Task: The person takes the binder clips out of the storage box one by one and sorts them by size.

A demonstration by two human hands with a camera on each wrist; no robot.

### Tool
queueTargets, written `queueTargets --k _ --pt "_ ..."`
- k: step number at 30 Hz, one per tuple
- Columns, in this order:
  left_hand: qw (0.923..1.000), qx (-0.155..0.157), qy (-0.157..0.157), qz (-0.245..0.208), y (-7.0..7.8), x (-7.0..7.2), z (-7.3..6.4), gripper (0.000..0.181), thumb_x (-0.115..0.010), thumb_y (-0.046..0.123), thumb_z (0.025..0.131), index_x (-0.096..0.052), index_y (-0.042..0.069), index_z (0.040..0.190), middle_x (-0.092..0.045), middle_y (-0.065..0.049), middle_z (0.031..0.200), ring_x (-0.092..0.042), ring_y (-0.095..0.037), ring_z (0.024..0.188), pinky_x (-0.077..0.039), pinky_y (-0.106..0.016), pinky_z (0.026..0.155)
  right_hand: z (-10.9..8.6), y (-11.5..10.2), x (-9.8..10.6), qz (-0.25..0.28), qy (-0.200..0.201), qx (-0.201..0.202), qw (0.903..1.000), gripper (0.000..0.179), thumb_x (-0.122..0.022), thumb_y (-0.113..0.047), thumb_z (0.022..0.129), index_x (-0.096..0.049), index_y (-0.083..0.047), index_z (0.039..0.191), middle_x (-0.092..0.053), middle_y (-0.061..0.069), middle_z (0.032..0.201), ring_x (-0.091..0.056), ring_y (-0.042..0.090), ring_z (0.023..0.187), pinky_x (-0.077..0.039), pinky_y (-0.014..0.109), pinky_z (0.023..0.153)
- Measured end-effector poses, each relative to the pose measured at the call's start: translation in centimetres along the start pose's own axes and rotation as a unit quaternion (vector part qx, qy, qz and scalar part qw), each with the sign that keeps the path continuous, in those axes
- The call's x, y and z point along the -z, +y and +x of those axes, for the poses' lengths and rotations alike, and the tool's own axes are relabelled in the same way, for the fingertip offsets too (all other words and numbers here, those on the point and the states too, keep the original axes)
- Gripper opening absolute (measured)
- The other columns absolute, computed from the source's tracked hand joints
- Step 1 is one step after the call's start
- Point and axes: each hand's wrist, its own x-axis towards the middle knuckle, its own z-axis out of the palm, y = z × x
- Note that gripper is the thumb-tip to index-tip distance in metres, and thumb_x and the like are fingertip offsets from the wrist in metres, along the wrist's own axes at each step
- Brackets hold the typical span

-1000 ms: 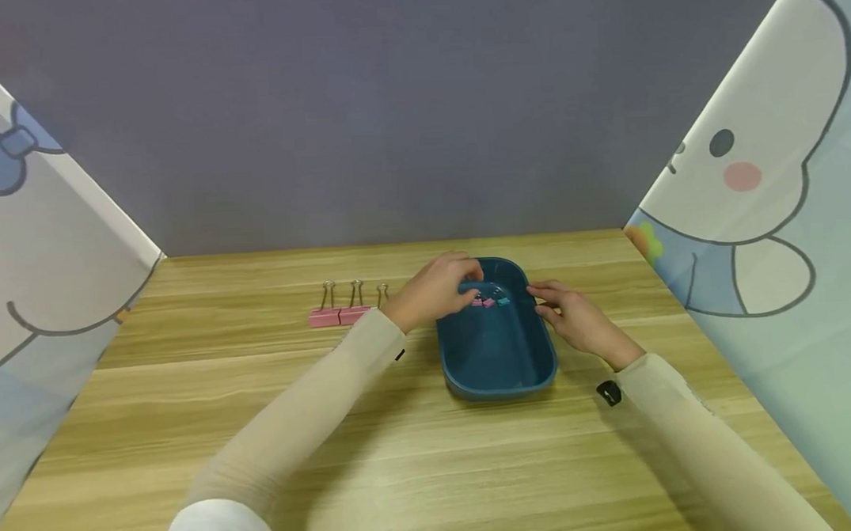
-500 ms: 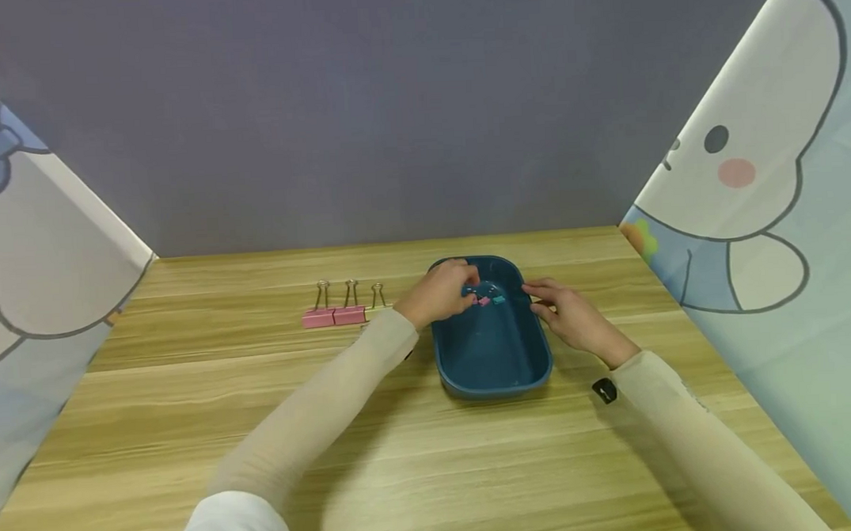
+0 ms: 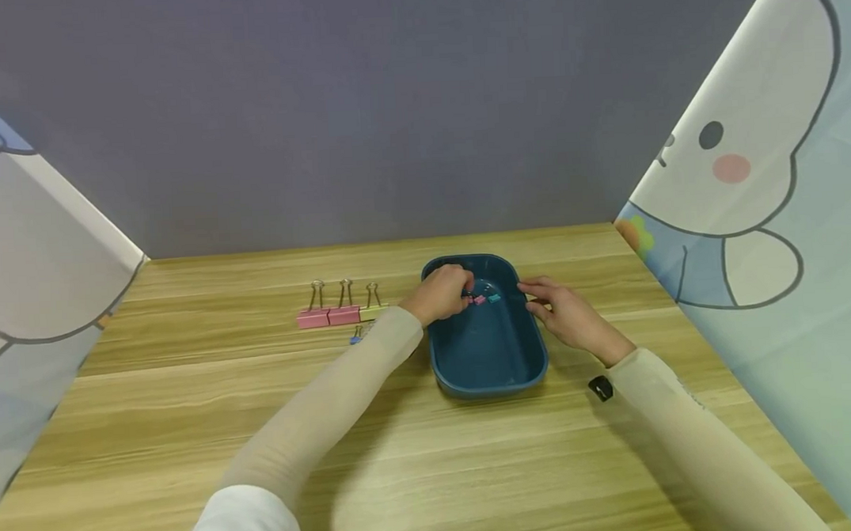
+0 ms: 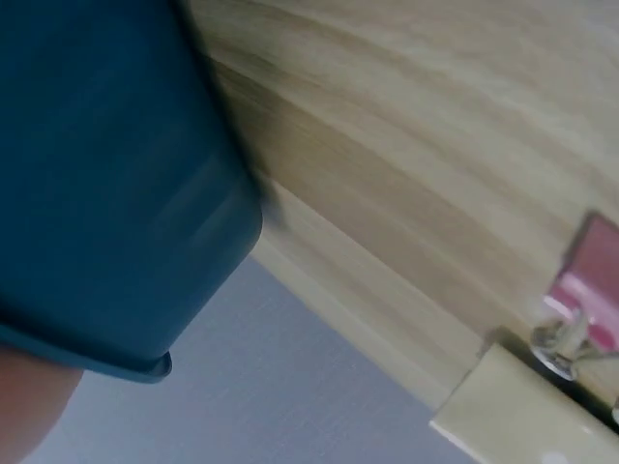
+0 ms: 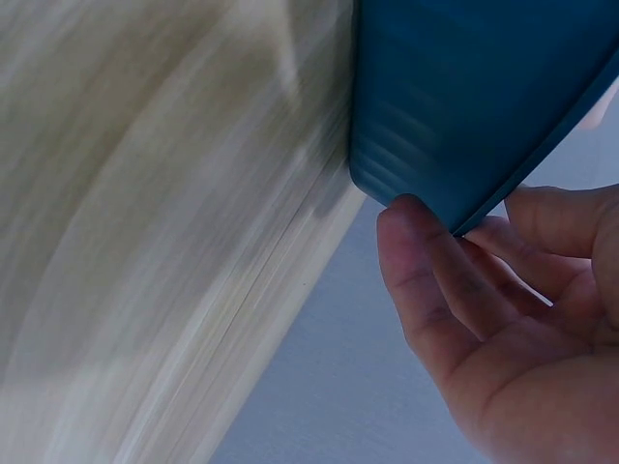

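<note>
A deep blue plastic tray [image 3: 488, 358] with rounded corners stands on the wooden table. Inside it, near the far end, lie small pink pieces [image 3: 480, 299] and a small teal piece [image 3: 494, 299]. My left hand [image 3: 439, 293] reaches over the tray's left rim, fingers bent down beside these pieces. I cannot tell whether its fingertips hold one. At the right rim, my right hand [image 3: 566, 315] pinches the tray edge between thumb and fingers; in the right wrist view its fingers [image 5: 426, 280] lie along the outer wall.
Left of the tray, pink binder clips [image 3: 313, 319] and a yellow binder clip [image 3: 373, 312] stand in a row, handles up. A smaller blue clip [image 3: 356, 339] sits before them, partly behind the left sleeve. A grey panel [image 3: 376, 125] rises behind the table.
My left hand has dipped lower into the tray, towards the small pieces. The view has shifted slightly, and the small blue clip shows beside the sleeve. My right hand stays at the rim.
</note>
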Motion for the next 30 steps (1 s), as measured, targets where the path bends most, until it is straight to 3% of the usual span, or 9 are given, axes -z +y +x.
queueTargets --k 8,14,24,30 --pt "0.9998 0.011 -0.002 0.017 -0.1 -0.4 0.4 0.003 -0.064 0.012 0.088 -0.066 0.010 0.086 -0.060 -0.002 0.082 -0.050 -0.014 0.071 -0.043 -0.026 0.066 0.1 -0.2 0.0 -0.005 -0.005 -0.002 1.0000 0.039 -0.054 0.001 0.094 -0.048 0.009 0.132 -0.047 0.019 0.131 -0.059 0.034 0.104 -0.051 0.042 0.079" --pt "0.9992 0.026 -0.005 0.031 0.1 -0.7 0.6 0.021 -0.063 0.008 0.087 -0.057 0.014 0.068 -0.052 0.001 0.067 -0.044 -0.013 0.063 -0.038 -0.025 0.057 0.1 -0.2 -0.1 -0.007 -0.004 0.000 1.0000 0.039 -0.054 0.000 0.094 -0.048 0.009 0.132 -0.048 0.019 0.131 -0.060 0.033 0.103 -0.051 0.042 0.078" --pt "0.9991 0.028 -0.016 0.027 0.2 -1.2 0.7 0.029 -0.063 0.005 0.087 -0.053 0.014 0.061 -0.046 0.000 0.060 -0.041 -0.014 0.058 -0.035 -0.026 0.050 0.1 -0.1 -0.1 -0.010 -0.002 0.001 0.9999 0.039 -0.054 0.001 0.094 -0.048 0.009 0.132 -0.047 0.020 0.131 -0.060 0.033 0.102 -0.051 0.042 0.078" --pt "0.9993 0.020 -0.017 0.027 0.5 -1.5 0.8 0.027 -0.063 0.007 0.089 -0.056 0.013 0.063 -0.051 0.000 0.062 -0.047 -0.013 0.058 -0.039 -0.024 0.051 0.0 -0.1 -0.1 -0.002 -0.003 -0.003 1.0000 0.039 -0.054 0.002 0.094 -0.048 0.009 0.132 -0.047 0.019 0.132 -0.059 0.034 0.104 -0.050 0.043 0.079"
